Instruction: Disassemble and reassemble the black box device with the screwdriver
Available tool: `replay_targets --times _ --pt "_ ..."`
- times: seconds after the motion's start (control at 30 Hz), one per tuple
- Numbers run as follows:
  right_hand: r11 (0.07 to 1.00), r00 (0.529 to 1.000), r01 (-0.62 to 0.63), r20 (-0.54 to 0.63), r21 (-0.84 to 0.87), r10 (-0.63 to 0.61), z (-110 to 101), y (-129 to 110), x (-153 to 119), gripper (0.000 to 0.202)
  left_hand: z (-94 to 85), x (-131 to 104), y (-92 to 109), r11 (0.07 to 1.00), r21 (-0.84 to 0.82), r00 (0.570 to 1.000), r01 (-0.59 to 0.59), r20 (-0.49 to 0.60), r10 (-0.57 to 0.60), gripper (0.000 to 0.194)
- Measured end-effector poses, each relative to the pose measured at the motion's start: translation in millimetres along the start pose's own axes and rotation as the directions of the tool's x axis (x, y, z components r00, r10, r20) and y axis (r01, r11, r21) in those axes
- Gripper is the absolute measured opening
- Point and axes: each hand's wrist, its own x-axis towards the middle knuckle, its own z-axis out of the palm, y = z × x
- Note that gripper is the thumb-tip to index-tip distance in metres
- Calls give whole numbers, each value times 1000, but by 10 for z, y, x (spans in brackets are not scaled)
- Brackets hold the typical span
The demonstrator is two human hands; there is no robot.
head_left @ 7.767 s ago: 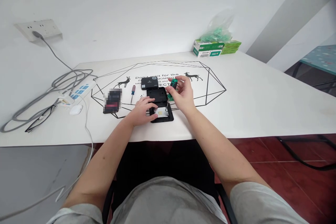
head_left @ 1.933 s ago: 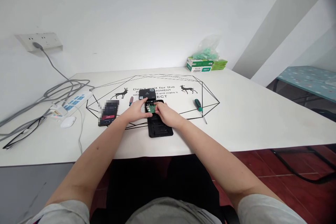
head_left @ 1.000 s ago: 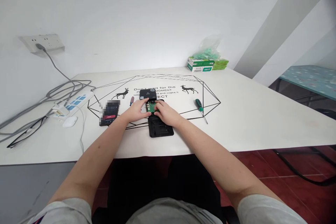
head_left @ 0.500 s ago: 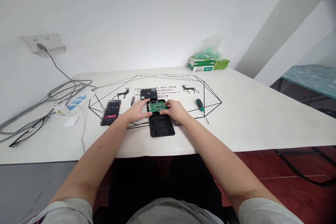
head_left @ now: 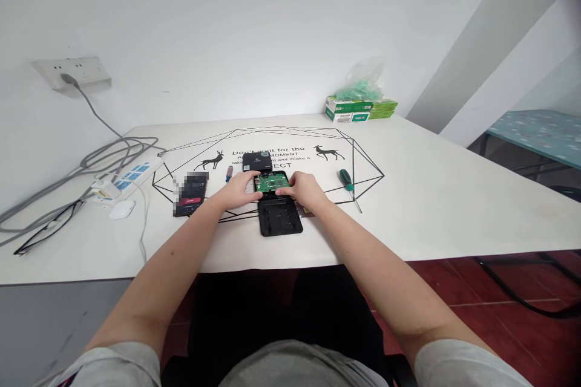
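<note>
A green circuit board [head_left: 273, 182] sits in a black plastic case half on the white table. My left hand [head_left: 240, 189] grips the left side of this case, thumb at the near edge and fingers toward the far corner. On the right side, my right hand [head_left: 304, 188] holds the same case, its thumb at the board's near right corner. A flat black cover [head_left: 280, 217] lies open just below the case, its inner side up. Behind the case rests a black box with small labels [head_left: 257, 161].
A phone [head_left: 193, 195] and a small screwdriver [head_left: 229, 173] lie left of my hands. To the right is a green-handled screwdriver [head_left: 347, 180]. A power strip [head_left: 131, 179], cables and glasses [head_left: 49, 228] occupy the left; green boxes [head_left: 349, 107] stand at the back.
My right hand's fingers have shifted slightly at the right edge of the case, and the fingertips no longer show over the board's far right corner. The view has moved slightly.
</note>
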Motion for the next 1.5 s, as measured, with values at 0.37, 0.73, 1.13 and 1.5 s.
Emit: replay_targets --times 0.37,0.73,1.13,1.5 --pt "995 994 98 52 26 -99 57 62 32 40 11 -6 -84 993 99 997 -62 47 58 73" --pt "994 991 110 74 15 -111 45 44 47 33 5 -19 -110 989 124 994 -78 80 69 83" --pt "969 888 219 435 -115 -149 -527 358 -45 50 -96 -93 -36 987 155 994 -41 110 24 110" --pt "969 916 76 399 -234 24 -604 388 -39 46 -139 -123 2 992 128 986 -2 167 -20 119"
